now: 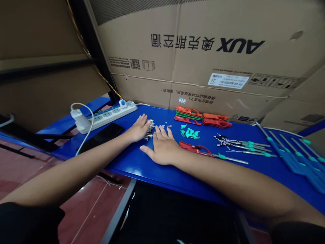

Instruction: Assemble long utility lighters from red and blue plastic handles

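My left hand [139,128] lies palm down on the blue table, fingers stretched forward, against a cluster of small shiny metal cylinders [149,130] that it partly covers. Beside it, my right hand [164,145] rests flat with its thumb spread. Just past its fingertips are tiny metal pieces [169,126], too small to name. To its right sits a pile of small green plastic pieces [190,133]. Closer to my right forearm, a red plastic handle shell [189,146] lies with a metal tube [233,159] that has a green collar.
Red, orange and green handle shells [215,122] are stacked at the back. Metal tubes with white wires [251,145] and blue handles with tubes [294,159] lie right. A power strip [109,117] and a dark phone-like slab [104,135] are left. A cardboard sheet [193,67] stands behind.
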Demonstrator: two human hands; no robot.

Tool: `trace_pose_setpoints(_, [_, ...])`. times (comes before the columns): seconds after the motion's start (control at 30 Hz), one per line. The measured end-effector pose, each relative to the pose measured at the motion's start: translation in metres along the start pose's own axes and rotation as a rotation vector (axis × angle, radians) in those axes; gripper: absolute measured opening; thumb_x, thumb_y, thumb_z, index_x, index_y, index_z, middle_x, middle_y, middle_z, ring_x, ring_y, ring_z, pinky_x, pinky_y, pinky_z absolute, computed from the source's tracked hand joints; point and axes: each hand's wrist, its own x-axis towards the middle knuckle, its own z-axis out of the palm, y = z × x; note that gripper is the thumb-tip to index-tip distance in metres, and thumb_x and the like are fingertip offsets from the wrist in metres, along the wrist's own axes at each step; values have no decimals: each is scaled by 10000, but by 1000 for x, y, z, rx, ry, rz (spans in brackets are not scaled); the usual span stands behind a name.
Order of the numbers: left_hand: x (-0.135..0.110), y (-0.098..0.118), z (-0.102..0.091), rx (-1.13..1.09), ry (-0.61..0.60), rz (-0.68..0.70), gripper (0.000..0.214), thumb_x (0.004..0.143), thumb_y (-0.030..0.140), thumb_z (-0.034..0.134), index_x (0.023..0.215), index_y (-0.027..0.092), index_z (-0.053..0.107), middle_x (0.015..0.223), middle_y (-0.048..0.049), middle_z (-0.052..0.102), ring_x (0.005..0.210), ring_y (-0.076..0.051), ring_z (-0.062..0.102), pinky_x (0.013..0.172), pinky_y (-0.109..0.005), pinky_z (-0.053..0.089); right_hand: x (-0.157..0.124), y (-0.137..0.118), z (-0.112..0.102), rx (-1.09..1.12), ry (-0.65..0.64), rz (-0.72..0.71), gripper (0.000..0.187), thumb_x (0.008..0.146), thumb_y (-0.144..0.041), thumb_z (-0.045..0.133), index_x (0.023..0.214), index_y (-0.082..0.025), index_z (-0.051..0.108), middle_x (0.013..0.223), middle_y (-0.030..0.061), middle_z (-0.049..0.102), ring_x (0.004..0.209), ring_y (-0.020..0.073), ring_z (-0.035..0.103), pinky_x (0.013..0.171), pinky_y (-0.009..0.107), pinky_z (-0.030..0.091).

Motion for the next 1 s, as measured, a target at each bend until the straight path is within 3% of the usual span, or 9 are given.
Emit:
trace_pose_setpoints(0.13, [-2, 2, 3, 38, -13, 16, 752, 1003, 534, 190, 1560, 35, 275, 1638, -193, 178, 1536, -292, 121, 1254, -472, 177, 8, -11, 6, 38, -17, 54, 1103, 897, -800, 138, 1559, 81, 191, 1651, 271, 73, 1546, 373, -5, 1240, 530, -45])
trace_pose_setpoints(0.27, [-1, 1, 6, 71, -6, 25, 747, 995, 534, 206, 1555, 48, 293, 1639, -188, 195, 1538, -300, 127, 1250, -494, 179, 18, -11, 9, 93, 44, 48, 1078, 912, -780, 135, 1572, 73, 112, 1651, 268, 67, 1547, 366, 5, 1237, 540, -34])
trace_pose_setpoints(0.5, [0, -2, 9, 101, 2, 42, 743, 994, 539, 205, 1556, 61, 297, 1641, -181, 205, 1538, -298, 151, 1247, -491, 194, 20, -5, 7, 71, 55, 110, 1083, 907, -785, 120, 1556, 78, 207, 1645, 283, 93, 1543, 388, 8, 1226, 563, -43])
trace_pose_setpoints(0.67, [0, -2, 9, 129, -1, 54, 717, 993, 502, 217, 1542, 53, 324, 1636, -178, 234, 1539, -296, 154, 1249, -482, 198, 21, -13, 12, 86, 54, 71, 1079, 907, -784, 107, 1573, 65, 130, 1647, 271, 105, 1549, 357, 14, 1235, 536, -38])
trace_pose_setpoints(1.0, [-4, 1, 1, 158, -43, 75, 751, 987, 505, 186, 1547, 15, 294, 1639, -189, 221, 1542, -295, 137, 1255, -463, 184, 36, 2, -4, 69, 68, 134, 1090, 902, -792, 72, 1555, 66, 229, 1648, 273, 91, 1547, 368, 27, 1219, 569, -35])
